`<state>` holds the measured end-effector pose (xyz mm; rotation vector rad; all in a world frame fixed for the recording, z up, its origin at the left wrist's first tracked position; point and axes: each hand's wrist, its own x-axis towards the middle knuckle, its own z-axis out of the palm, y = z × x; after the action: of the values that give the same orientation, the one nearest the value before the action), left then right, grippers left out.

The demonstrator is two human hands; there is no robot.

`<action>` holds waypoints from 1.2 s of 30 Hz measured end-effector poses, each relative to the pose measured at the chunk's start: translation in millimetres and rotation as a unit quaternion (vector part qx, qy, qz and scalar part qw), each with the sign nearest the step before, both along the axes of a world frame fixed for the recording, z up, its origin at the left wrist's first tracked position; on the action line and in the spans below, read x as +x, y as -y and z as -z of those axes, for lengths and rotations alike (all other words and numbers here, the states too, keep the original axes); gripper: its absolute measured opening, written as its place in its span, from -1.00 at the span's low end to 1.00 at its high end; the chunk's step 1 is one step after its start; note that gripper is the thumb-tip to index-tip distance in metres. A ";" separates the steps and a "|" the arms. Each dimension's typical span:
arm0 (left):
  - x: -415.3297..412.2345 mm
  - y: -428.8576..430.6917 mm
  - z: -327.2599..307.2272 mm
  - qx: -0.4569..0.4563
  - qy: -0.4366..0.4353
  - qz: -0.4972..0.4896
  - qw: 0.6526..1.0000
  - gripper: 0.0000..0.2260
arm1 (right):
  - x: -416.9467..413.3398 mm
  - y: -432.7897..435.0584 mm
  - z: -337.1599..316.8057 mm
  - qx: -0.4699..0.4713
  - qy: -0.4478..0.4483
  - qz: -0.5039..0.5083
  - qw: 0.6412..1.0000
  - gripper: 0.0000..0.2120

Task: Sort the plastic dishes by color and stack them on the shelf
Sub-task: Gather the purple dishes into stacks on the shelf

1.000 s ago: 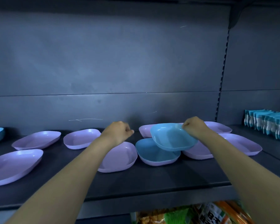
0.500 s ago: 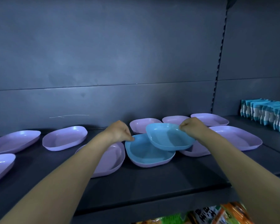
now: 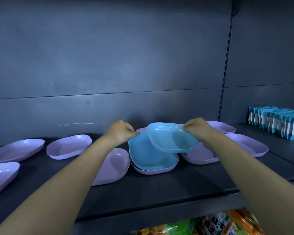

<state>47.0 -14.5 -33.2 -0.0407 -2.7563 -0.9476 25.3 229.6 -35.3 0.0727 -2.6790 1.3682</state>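
My right hand [image 3: 196, 128] pinches the right rim of a blue dish [image 3: 171, 139] and holds it in the air, tilted. Below it a second blue dish [image 3: 148, 154] lies nested in a purple dish [image 3: 153, 172] on the dark shelf [image 3: 143, 192]. My left hand [image 3: 121, 133] pinches the far left rim of that lower blue dish. Several more purple dishes lie singly along the shelf: one under my left forearm [image 3: 116, 164], others at the left [image 3: 69, 146] and at the right [image 3: 248, 145].
A row of blue and white packets [image 3: 277, 122] stands at the right on the adjoining shelf. Snack bags [image 3: 210, 224] show on the level below. A grey back panel closes the shelf behind the dishes.
My left hand has gone from a fist above the purple dish to the lower blue dish's rim and taken hold of it. The raised blue dish stays in my right hand, slightly higher.
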 end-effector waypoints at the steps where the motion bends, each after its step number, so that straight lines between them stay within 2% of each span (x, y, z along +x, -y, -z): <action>1: 0.7 1.2 -0.9 0.017 0.002 0.003 1.000 -0.69 | 2.0 1.7 -1.0 -0.007 0.000 -0.006 1.000 -0.89; 7: 11.8 3.9 -6.9 0.194 0.048 0.016 0.980 -0.79 | 12.1 16.1 -4.4 -0.037 0.005 -0.019 0.999 -0.87; 13: 38.5 9.5 -17.0 0.279 0.046 0.020 0.959 -0.82 | 33.3 32.6 -11.4 -0.038 0.036 -0.051 0.997 -0.88; 19: 63.8 12.0 -15.7 0.335 0.033 0.016 0.942 -0.76 | 53.1 45.7 -10.9 -0.069 0.106 -0.088 0.988 -0.71; 23: 82.6 18.3 -12.9 0.313 0.039 0.024 0.949 -0.73 | 66.5 52.8 -7.6 -0.094 0.112 -0.124 0.981 -0.76; 27: 105.9 33.6 -11.5 0.308 0.032 0.017 0.951 -0.77 | 80.1 65.2 -8.7 -0.092 0.097 -0.149 0.980 -0.89; 30: 125.8 52.0 -13.8 0.270 0.032 0.006 0.962 -0.79 | 87.8 77.7 -9.6 -0.115 0.100 -0.175 0.973 -0.81; 32: 138.1 69.9 -16.6 0.239 0.027 -0.011 0.971 -0.78 | 92.5 88.7 -11.6 -0.130 0.108 -0.188 0.967 -0.76; 36: 160.9 117.6 -21.2 0.176 -0.012 -0.086 0.981 -0.83 | 101.3 121.7 -15.7 -0.173 0.124 -0.212 0.954 -0.88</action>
<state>207.9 -132.1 -12.1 0.2379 -2.4795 -1.3564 126.6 107.9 -19.5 0.4946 -2.6657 2.0850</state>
